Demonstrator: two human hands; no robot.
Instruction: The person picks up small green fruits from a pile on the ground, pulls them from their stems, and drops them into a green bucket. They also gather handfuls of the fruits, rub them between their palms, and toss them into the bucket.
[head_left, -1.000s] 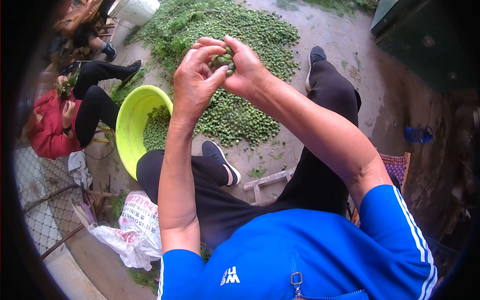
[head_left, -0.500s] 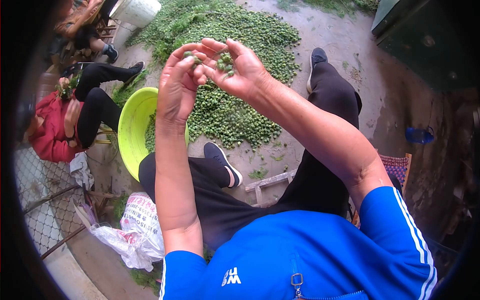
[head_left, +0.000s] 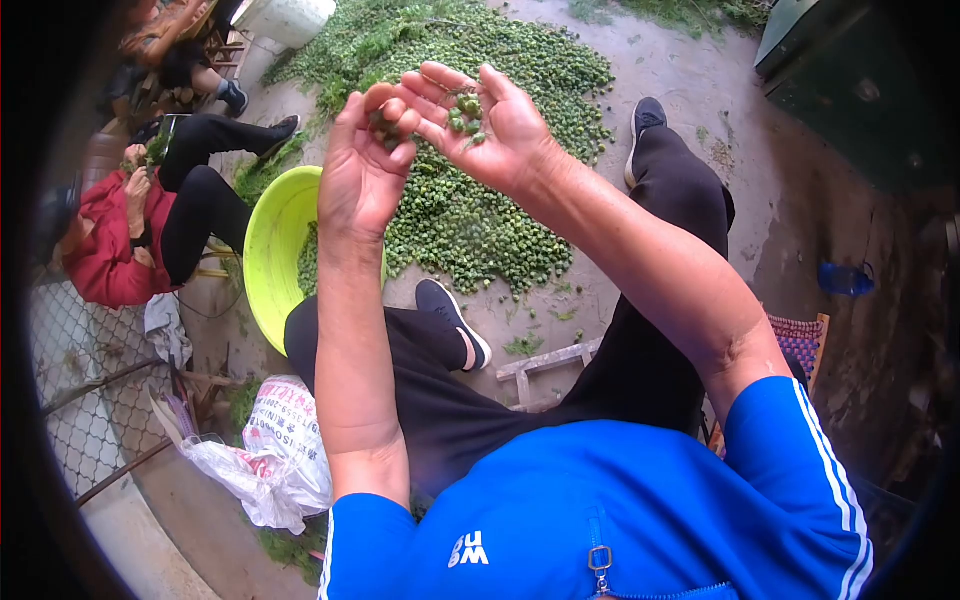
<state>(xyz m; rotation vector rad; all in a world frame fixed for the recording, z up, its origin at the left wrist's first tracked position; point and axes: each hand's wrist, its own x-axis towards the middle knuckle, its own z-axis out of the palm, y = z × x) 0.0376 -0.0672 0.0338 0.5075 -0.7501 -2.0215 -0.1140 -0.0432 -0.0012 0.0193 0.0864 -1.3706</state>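
Small round green pods (head_left: 466, 112) with thin stalk bits rest in the upturned palm of my right hand (head_left: 508, 130), its fingers loosely cupped. My left hand (head_left: 368, 175) has its fingers curled around more green pods (head_left: 384, 128), partly hidden by the fingertips. The two hands nearly meet, fingertips side by side, above a large pile of loose green pods (head_left: 480, 225) on the ground. Below and left of my left hand, a yellow-green basin (head_left: 268, 255) leans tilted with pods inside; my left forearm covers its right part.
A printed white sack (head_left: 285, 430) lies left of my leg. At the left, a seated person in red (head_left: 115, 240) handles green stems. Another person's leg (head_left: 205, 78) shows beyond, near a white bucket (head_left: 285, 18). A wooden frame (head_left: 545, 365) lies between my legs; a blue object (head_left: 845, 278) is at right.
The fingers of my left hand have curled further in around their pods. The whole view has shifted slightly. The person in red has brought both hands together at the stems.
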